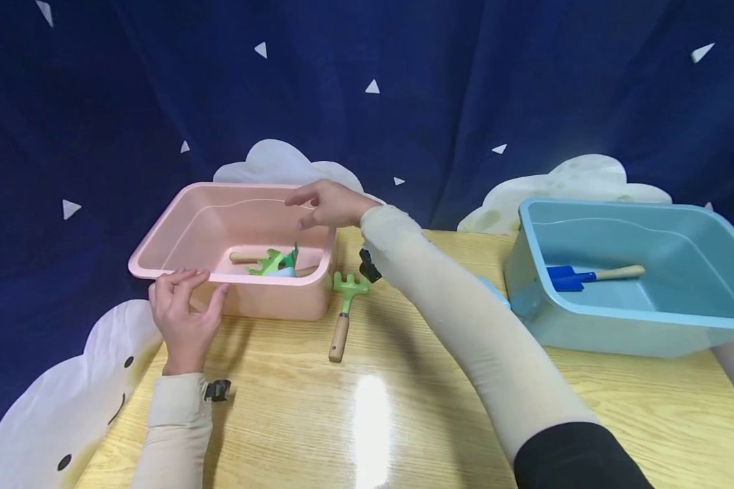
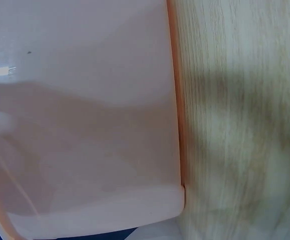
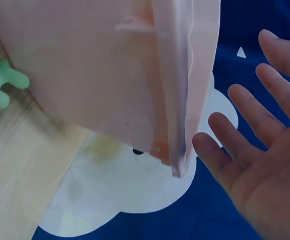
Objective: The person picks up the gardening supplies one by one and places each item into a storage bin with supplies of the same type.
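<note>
A pink bin stands on the left of the table. In it lie a light green hand rake, something dark green and a light blue piece; wooden handles show too. My left hand touches the bin's front rim near the left corner with its fingertips, thumb apart. My right hand, its fingers spread, hovers over the bin's right back corner and holds nothing. In the right wrist view those fingers are beside the rim, apart from it. Another green hand rake with a wooden handle lies right of the bin.
On the right stands a blue bin, with a blue shovel inside. A light blue object, partly behind my right forearm, lies beside it. A dark blue curtain with white shapes hangs behind the wooden table.
</note>
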`<state>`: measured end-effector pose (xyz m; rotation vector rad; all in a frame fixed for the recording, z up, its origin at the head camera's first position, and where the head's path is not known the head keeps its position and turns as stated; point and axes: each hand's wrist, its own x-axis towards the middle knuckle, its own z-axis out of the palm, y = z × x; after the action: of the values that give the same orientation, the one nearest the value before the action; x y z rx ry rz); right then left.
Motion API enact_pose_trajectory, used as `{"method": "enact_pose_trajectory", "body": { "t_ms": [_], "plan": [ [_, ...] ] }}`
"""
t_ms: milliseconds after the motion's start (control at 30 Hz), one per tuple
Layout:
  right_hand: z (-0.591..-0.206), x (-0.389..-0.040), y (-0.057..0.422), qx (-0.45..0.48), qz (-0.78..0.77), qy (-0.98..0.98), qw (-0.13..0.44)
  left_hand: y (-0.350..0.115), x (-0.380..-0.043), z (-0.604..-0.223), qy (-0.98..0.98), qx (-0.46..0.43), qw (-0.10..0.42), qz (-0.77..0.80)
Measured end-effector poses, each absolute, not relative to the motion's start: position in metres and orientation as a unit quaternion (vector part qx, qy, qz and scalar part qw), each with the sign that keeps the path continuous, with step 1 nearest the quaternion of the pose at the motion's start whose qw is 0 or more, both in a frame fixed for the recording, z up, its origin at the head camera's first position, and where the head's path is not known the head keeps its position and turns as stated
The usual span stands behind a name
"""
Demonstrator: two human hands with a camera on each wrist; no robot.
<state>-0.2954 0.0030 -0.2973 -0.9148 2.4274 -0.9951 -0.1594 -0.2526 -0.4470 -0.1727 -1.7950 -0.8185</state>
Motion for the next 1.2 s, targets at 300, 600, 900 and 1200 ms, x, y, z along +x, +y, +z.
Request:
{"method": "enact_pose_trajectory", "body": {
  "t_ms": [300,600,900,1200],
  "plan": [
    [-0.3,-0.299,0.023,-0.315,-0.358,0.863,0.167,-0.251,-0.161,-0.445,-0.761,-0.074,0.544,-0.347],
    [-0.311,-0.299,0.055,-0.306,-0.348,0.876,0.136,-0.254,-0.169,-0.45,-0.76,-0.08,0.544,-0.347],
    [-0.323,-0.291,0.08,-0.279,-0.292,0.909,0.1,-0.263,-0.17,-0.452,-0.766,-0.081,0.536,-0.346],
    [-0.347,-0.271,0.086,-0.276,-0.22,0.932,0.08,-0.268,-0.167,-0.455,-0.754,-0.072,0.55,-0.352]
  ]
}}
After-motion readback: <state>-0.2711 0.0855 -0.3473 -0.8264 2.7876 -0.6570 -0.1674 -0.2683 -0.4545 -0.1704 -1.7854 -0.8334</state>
